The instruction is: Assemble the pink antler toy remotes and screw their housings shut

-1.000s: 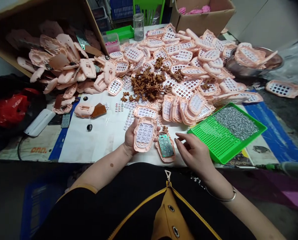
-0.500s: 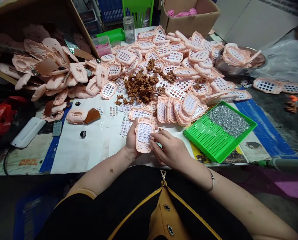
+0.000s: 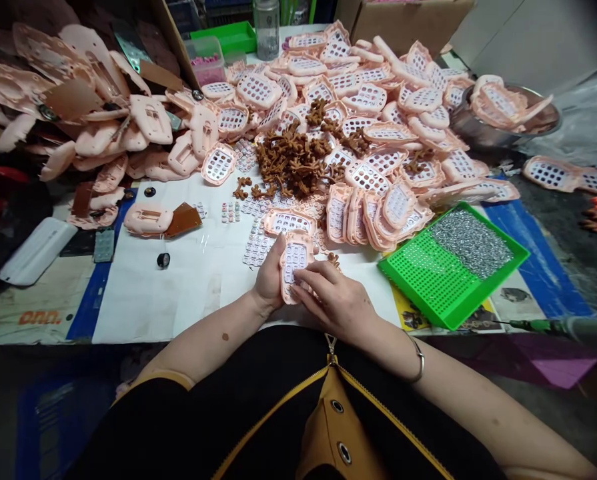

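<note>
A pink plastic toy-phone shell [image 3: 293,257] with a pale button pad set in it rests upright in my left hand [image 3: 269,279], thumb along its left edge. My right hand [image 3: 342,300] bends over the shell's lower right, its fingertips drawn together against the buttons; whatever they pinch, if anything, is hidden. Just beyond lies another pink shell [image 3: 305,222] with a keypad, on a patch of pale button sheets [image 3: 258,245]. Small brown figure-shaped pieces [image 3: 334,261] sit behind my right hand, and a bigger brown heap [image 3: 291,160] lies farther back.
Pink keypad shells [image 3: 368,97] pile across the back. Several stand stacked [image 3: 341,213] right of centre. A green tray [image 3: 413,270] of small metal screws is at right, near a metal bowl [image 3: 505,133]. Left are shell backs [image 3: 151,120], a wired half [image 3: 148,219] and a white device [image 3: 38,250].
My view has shifted slightly, dipping a little. The right fingertips have moved farther onto the lower buttons. The left hand keeps its hold on the shell.
</note>
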Motion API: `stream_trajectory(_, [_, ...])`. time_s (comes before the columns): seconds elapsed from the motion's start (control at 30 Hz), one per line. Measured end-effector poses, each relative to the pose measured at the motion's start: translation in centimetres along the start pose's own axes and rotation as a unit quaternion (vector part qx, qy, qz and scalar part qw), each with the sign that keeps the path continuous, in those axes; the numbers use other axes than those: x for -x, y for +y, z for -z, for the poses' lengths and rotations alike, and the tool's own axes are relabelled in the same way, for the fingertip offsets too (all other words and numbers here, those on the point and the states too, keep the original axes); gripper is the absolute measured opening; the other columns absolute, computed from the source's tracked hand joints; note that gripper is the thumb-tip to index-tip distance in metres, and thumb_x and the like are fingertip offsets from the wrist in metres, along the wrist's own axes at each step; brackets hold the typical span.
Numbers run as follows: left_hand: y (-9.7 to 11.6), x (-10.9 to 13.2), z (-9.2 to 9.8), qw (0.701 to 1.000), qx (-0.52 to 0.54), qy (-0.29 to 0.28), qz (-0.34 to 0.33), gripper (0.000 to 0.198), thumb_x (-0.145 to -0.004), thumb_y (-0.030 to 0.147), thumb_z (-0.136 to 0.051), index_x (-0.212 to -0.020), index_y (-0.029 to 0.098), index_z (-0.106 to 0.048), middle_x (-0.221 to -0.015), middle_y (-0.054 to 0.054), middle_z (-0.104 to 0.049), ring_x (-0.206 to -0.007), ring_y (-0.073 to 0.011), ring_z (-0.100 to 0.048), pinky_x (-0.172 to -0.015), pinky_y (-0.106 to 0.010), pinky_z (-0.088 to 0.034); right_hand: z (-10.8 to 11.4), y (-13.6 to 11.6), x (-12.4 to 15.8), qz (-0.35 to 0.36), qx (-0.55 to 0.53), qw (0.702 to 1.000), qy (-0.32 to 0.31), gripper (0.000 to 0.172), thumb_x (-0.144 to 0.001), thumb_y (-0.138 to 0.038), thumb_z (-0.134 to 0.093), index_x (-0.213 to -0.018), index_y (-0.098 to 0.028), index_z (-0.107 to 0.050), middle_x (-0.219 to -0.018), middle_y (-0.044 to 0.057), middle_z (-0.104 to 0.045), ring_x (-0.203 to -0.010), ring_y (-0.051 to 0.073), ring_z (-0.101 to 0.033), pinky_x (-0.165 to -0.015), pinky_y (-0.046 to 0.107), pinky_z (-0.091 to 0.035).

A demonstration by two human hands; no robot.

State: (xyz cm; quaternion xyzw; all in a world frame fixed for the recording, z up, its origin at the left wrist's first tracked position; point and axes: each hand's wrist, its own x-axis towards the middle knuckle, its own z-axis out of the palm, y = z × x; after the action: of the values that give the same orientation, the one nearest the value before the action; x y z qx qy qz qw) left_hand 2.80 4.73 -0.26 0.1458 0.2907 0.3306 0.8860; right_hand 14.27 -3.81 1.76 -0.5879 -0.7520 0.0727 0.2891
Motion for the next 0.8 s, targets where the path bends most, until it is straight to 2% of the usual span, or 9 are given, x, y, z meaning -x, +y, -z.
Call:
stream_trajectory(0.07, [-0.1, 0.1, 0.1, 0.999, -0.017, -0.002, -0.038, 0.049, -0.079, 0.056, -0.068, -0.108, 0.016, -0.063, -0.084, -0.005, -0.07, -0.076, -0.0197, -0.069, -0.069, -0.028, -0.054, -0.1, 0.1, 0.0, -0.043, -0.107, 0.993, 0.005, 0.029, -0.097, -0.037, -0.049, -0.114, -0.02, -0.064, -0.105, 0.012, -0.066, -0.078, 0.016, -0.065, -0.064, 0.028, -0.053])
stream_trajectory(0.13, [-0.2, 0.3, 0.0, 0.994, -0.059, 0.01, -0.088, 0.054, -0.07, 0.046, -0.08, -0.114, 0.02, -0.062, -0.091, -0.003, -0.069, -0.076, -0.0165, -0.067, -0.07, -0.025, -0.052, -0.2, 0.3, 0.1, -0.098, -0.224, 0.97, 0.001, 0.033, -0.094, -0.042, -0.053, -0.116, -0.02, -0.061, -0.108, 0.012, -0.065, -0.081, 0.017, -0.065, -0.066, 0.029, -0.055])
stream_trajectory(0.23, [-0.4, 0.4, -0.2, 0.97, -0.145, 0.063, -0.184, 0.061, -0.057, 0.027, -0.091, -0.112, 0.023, -0.064, -0.097, -0.001, -0.066, -0.083, -0.014, -0.064, -0.076, -0.022, -0.048, -0.4, 0.5, 0.1, -0.201, -0.356, 0.913, -0.01, 0.034, -0.083, -0.05, -0.066, -0.098, -0.02, -0.064, -0.092, 0.006, -0.067, -0.079, 0.019, -0.063, -0.067, 0.031, -0.055])
stream_trajectory(0.33, [-0.7, 0.2, -0.4, 0.954, -0.192, 0.065, -0.222, 0.056, -0.058, 0.021, -0.09, -0.109, 0.022, -0.066, -0.097, -0.002, -0.067, -0.084, -0.0148, -0.064, -0.078, -0.023, -0.048, -0.4, 0.6, 0.0, -0.307, -0.496, 0.812, 0.004, 0.033, -0.075, -0.051, -0.075, -0.087, -0.022, -0.064, -0.076, 0.001, -0.066, -0.072, 0.017, -0.062, -0.07, 0.034, -0.056])
stream_trajectory(0.4, [-0.9, 0.0, -0.4, 0.964, -0.176, 0.034, -0.197, 0.05, -0.063, 0.023, -0.087, -0.108, 0.021, -0.066, -0.098, -0.003, -0.07, -0.087, -0.0171, -0.065, -0.079, -0.026, -0.049, -0.3, 0.7, 0.0, -0.353, -0.583, 0.732, 0.028, 0.035, -0.071, -0.045, -0.079, -0.093, -0.022, -0.065, -0.081, 0.001, -0.07, -0.074, 0.018, -0.065, -0.075, 0.036, -0.058])
stream_trajectory(0.47, [-1.0, -0.2, -0.2, 0.977, -0.145, 0.016, -0.157, 0.042, -0.068, 0.028, -0.084, -0.106, 0.019, -0.066, -0.098, -0.005, -0.072, -0.09, -0.0191, -0.066, -0.08, -0.028, -0.05, -0.3, 1.0, 0.1, -0.384, -0.626, 0.677, 0.052, 0.038, -0.067, -0.038, -0.082, -0.098, -0.021, -0.067, -0.092, 0.003, -0.074, -0.081, 0.02, -0.068, -0.081, 0.038, -0.058])
stream_trajectory(0.53, [-1.0, -0.3, 0.1, 0.984, -0.131, 0.019, -0.116, 0.038, -0.073, 0.034, -0.08, -0.105, 0.018, -0.068, -0.095, -0.006, -0.073, -0.087, -0.0192, -0.067, -0.076, -0.029, -0.05, -0.2, 1.4, 0.3, -0.404, -0.639, 0.651, 0.063, 0.037, -0.066, -0.032, -0.083, -0.099, -0.02, -0.068, -0.098, 0.005, -0.075, -0.086, 0.022, -0.07, -0.085, 0.039, -0.058])
stream_trajectory(0.63, [-1.0, -0.4, 0.4, 0.987, -0.136, 0.025, -0.083, 0.039, -0.074, 0.042, -0.078, -0.103, 0.017, -0.069, -0.092, -0.006, -0.073, -0.079, -0.0184, -0.066, -0.069, -0.028, -0.049, -0.4, 1.6, 0.5, -0.417, -0.653, 0.63, 0.062, 0.038, -0.066, -0.029, -0.082, -0.101, -0.02, -0.069, -0.101, 0.007, -0.076, -0.091, 0.023, -0.071, -0.089, 0.041, -0.057])
stream_trajectory(0.8, [-0.7, -0.2, 0.4, 0.987, -0.144, 0.021, -0.074, 0.039, -0.071, 0.044, -0.079, -0.096, 0.016, -0.069, -0.088, -0.005, -0.073, -0.076, -0.0177, -0.066, -0.067, -0.027, -0.05, -0.5, 1.3, 0.5, -0.418, -0.659, 0.624, 0.05, 0.038, -0.065, -0.03, -0.083, -0.099, -0.02, -0.069, -0.099, 0.006, -0.077, -0.087, 0.022, -0.072, -0.083, 0.038, -0.059])
